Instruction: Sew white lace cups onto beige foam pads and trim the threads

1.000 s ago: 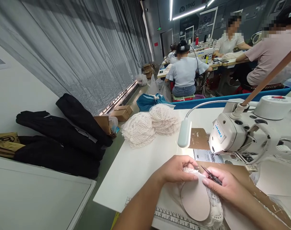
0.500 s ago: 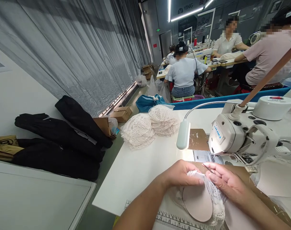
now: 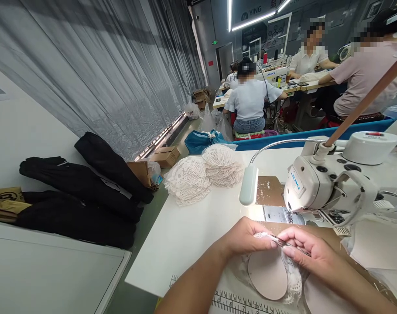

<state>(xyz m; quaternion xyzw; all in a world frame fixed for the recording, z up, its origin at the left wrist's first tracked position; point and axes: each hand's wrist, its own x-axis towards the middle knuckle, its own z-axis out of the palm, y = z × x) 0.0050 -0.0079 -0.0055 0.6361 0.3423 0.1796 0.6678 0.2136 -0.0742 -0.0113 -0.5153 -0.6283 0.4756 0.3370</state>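
Snips (image 3: 285, 243) now flatter between hands

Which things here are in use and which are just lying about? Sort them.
In use:
left hand pinching the lace-edged pad
right hand holding the small snips

Lying about:
stacked lace pieces
sewing machine
gooseneck lamp
black bundles
cardboard boxes

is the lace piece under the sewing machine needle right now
No, both hands, left hand and right hand, hold the lace piece on the table in front of the sewing machine.
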